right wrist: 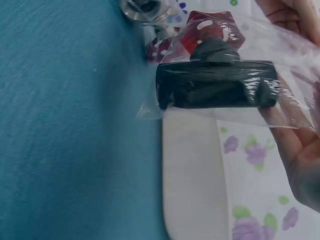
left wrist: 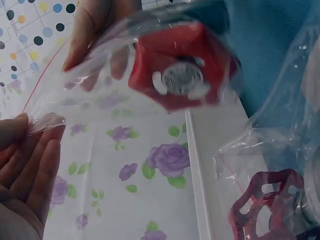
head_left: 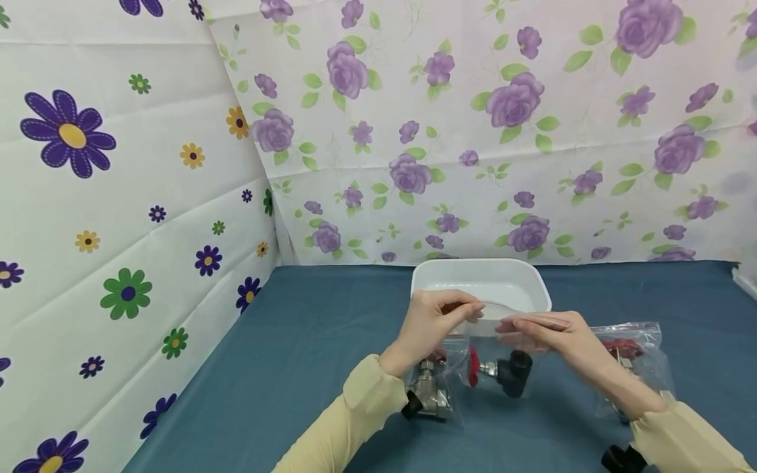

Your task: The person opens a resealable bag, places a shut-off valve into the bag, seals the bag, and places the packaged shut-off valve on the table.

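Note:
Above the table hangs a clear zip bag holding a valve with a black body and a red handwheel. At the bag's upper left corner my left hand pinches the plastic between thumb and fingertips. My right hand holds the bag's upper right edge, thumb on top and fingers beneath. A red line runs along the bag's mouth in the left wrist view. In the right wrist view, the valve's black body lies crosswise in the bag's lower end.
Behind the hands stands a white tray. A bagged metal valve lies below my left wrist. Another bag, with a red-handled valve inside, lies partly behind my right forearm. Blue cloth covers the table, with flowered sheets behind and at left.

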Tool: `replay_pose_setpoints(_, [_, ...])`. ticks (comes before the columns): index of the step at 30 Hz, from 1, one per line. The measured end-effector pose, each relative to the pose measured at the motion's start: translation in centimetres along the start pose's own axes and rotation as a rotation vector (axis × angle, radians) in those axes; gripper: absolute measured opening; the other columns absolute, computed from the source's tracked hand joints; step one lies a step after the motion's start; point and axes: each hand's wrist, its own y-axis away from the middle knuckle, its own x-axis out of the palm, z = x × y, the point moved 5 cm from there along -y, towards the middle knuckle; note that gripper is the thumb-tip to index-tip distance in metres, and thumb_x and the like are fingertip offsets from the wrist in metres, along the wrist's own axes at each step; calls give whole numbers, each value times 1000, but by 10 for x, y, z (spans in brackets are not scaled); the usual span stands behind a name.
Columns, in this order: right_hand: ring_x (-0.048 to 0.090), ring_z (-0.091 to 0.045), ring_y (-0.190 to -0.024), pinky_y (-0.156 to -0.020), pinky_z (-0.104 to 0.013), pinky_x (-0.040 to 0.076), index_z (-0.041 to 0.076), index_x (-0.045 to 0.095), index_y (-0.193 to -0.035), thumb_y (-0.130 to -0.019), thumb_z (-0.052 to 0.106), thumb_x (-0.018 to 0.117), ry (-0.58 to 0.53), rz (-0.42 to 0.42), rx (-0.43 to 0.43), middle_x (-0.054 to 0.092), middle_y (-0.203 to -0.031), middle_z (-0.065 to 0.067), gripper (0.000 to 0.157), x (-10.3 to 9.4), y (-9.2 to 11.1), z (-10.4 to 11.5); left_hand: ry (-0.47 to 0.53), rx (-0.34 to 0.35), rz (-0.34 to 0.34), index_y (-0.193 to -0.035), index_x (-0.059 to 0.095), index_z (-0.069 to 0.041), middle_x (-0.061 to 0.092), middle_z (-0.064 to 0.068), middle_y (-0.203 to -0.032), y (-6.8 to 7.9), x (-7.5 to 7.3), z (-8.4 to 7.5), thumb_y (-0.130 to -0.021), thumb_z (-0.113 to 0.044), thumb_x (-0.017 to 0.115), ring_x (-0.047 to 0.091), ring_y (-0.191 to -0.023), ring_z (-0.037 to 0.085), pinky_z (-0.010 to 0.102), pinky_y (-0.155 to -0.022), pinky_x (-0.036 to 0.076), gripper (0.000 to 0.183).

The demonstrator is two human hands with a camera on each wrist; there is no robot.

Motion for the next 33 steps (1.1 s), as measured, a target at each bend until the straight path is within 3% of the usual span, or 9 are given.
replay_pose_setpoints(7, [61, -27, -91, -67, -36, 50, 4, 62, -116, -98, 15, 43, 188, -136, 19, 63, -104, -11, 28, -5, 3, 15, 17, -208, 37, -107, 62, 1, 65, 7, -88, 4, 2, 17, -88, -10, 60, 61, -76, 13, 24, -66, 49, 21])
replay_pose_setpoints(10, [61, -28, -91, -69, -37, 50, 1, 62, -115, -97, 15, 45, 178, -182, 3, 64, -103, -12, 28, -6, 2, 21, 44, -277, 54, -110, 60, -6, 63, 0, -94, 10, 6, 35, -89, -18, 60, 60, -82, 10, 25, -70, 48, 24])
replay_pose_setpoints(16, [59, -33, -93, -72, -42, 47, -7, 56, -117, -96, 6, 44, -6, -224, -95, 61, -107, -16, 27, -9, -3, 38, 63, -393, 170, -125, 48, -15, 55, -4, -110, 20, 18, 62, -87, -35, 60, 54, -95, 7, 26, -76, 46, 44])
replay_pose_setpoints(20, [58, -34, -95, -73, -42, 46, -9, 53, -119, -97, 4, 43, -109, -238, -124, 61, -109, -15, 28, -12, -5, 45, 110, -468, 235, -129, 43, -12, 56, -7, -106, 25, 26, 67, -84, -32, 65, 55, -93, 7, 25, -76, 46, 53])
replay_pose_setpoints(28, [57, -32, -96, -75, -42, 47, -7, 51, -122, -97, 3, 39, -224, -227, -147, 59, -112, -14, 29, -13, -6, 47, 423, -584, 253, -126, 45, -2, 61, 5, -98, 30, 41, 71, -84, -5, 66, 61, -84, 16, 32, -75, 48, 47])
replay_pose_setpoints(31, [56, -32, -99, -78, -42, 46, -6, 51, -122, -98, 4, 38, -252, -222, -137, 58, -113, -13, 29, -12, -6, 47, 512, -623, 249, -122, 50, -2, 62, 10, -98, 32, 48, 71, -82, -4, 67, 62, -82, 19, 35, -76, 48, 43])
replay_pose_setpoints(33, [55, -31, -101, -80, -41, 45, -6, 51, -122, -98, 6, 38, -258, -220, -114, 58, -115, -12, 30, -12, -6, 47, 544, -641, 206, -118, 55, -5, 63, 11, -98, 33, 49, 71, -81, -6, 68, 62, -83, 20, 36, -76, 48, 39])
